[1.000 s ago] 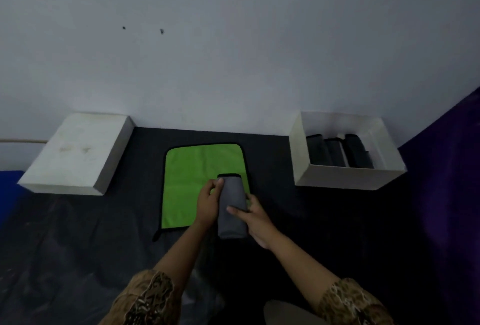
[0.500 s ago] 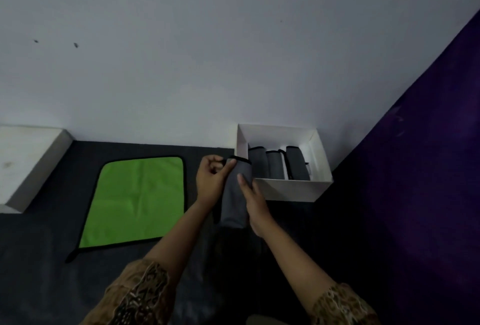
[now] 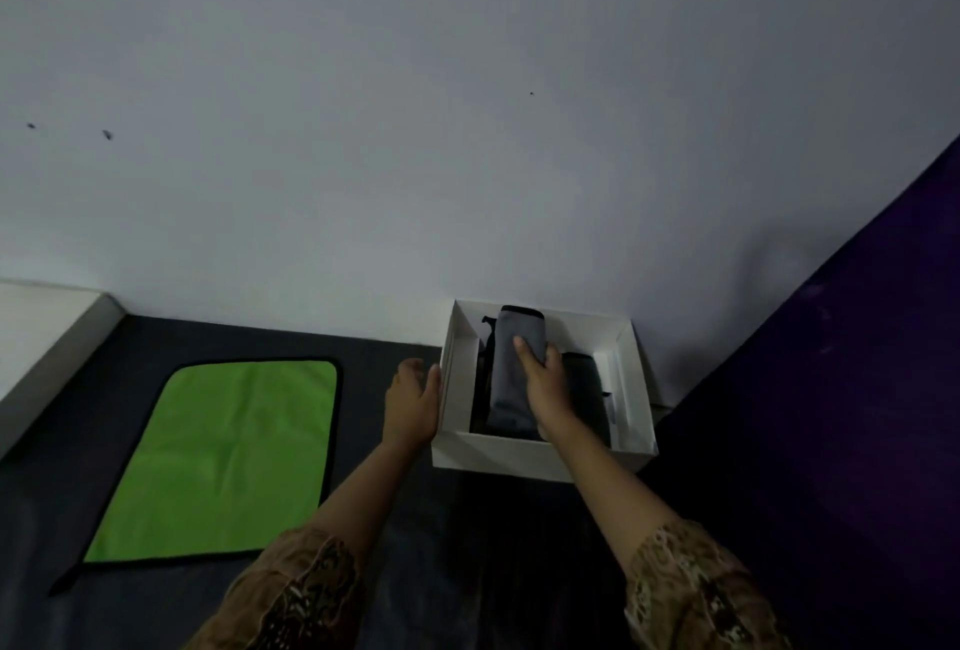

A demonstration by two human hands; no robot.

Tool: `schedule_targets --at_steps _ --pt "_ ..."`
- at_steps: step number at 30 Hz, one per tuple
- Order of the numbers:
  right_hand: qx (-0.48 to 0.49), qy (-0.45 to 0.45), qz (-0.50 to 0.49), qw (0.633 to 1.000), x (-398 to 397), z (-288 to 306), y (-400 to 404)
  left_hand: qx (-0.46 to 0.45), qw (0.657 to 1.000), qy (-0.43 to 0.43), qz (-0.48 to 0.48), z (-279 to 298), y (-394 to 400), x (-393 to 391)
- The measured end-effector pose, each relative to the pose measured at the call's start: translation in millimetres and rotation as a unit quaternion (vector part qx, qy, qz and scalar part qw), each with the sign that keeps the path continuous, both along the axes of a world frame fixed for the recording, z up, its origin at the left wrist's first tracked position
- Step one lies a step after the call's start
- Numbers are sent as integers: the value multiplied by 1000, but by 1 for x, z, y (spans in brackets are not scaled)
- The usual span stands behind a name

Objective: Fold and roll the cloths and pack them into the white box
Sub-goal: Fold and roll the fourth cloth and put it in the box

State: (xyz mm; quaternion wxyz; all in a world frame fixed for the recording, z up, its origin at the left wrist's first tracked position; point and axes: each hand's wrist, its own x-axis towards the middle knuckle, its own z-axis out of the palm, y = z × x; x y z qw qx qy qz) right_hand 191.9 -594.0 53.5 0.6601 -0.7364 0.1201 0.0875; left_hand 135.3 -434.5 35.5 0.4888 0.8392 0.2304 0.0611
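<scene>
The white box (image 3: 524, 454) stands against the wall at the right of the dark mat. Inside it, my right hand (image 3: 545, 384) grips a rolled grey cloth (image 3: 511, 379) that lies lengthwise over the darker rolls (image 3: 587, 389) packed there. My left hand (image 3: 413, 402) rests against the outside of the box's left wall, fingers apart, holding nothing. A green cloth (image 3: 228, 457) with black edging lies flat and unfolded on the mat to the left.
A second white box or lid (image 3: 47, 337) sits at the far left by the wall. A dark purple surface (image 3: 831, 441) rises along the right side. The grey wall runs directly behind the box.
Both hands carried the grey roll from over the green cloth rightward to the box. The left hand has let go and now rests against the box; the right hand holds the roll inside.
</scene>
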Motion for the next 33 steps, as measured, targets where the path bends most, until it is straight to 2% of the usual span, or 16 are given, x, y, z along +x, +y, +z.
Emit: schedule_targets --at_steps 4,11,16,20,23,26,28,31,33 --pt "-63 41 19 997 23 -26 17 -17 1000 14 -15 -13 -1 11" --pt "-89 117 6 989 48 -62 53 8 1000 27 -11 -32 -11 16" --pt "-108 88 -52 989 45 -67 62 79 995 30 -59 -35 -7 20" --pt "-227 5 32 973 38 -66 61 65 997 20 -39 -35 -7 20" --pt "-314 38 124 941 31 -57 62 75 996 19 -53 -37 -7 20" --pt "-324 85 253 908 21 -53 61 42 998 28 -36 -37 -6 21" --pt "-328 89 316 886 17 -55 59 50 997 33 -48 -37 -7 21" --pt "-391 63 359 846 15 -59 55 55 996 40 -52 -34 -6 20" --pt "-412 60 362 834 16 -57 53 66 994 61 -63 -31 -5 20"
